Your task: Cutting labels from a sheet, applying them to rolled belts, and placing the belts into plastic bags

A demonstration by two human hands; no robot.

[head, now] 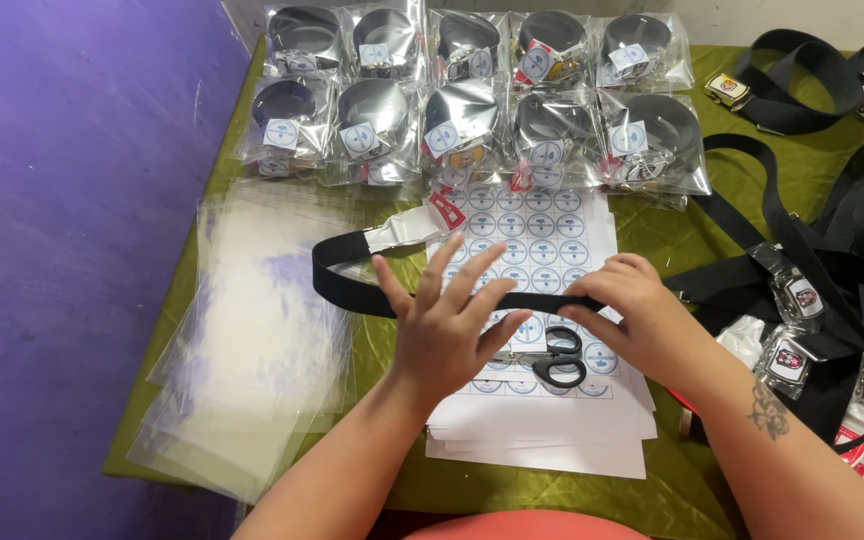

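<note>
Matt black woven belt (352,290); shiny metal buckle (399,233); glossy clear plastic bags (252,340)

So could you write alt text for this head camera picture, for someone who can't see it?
Two bare hands, left hand and right hand, hold a black belt over sticker sheets and black scissors on a green table. Bagged belts line the far edge; clear bags lie left.
</note>
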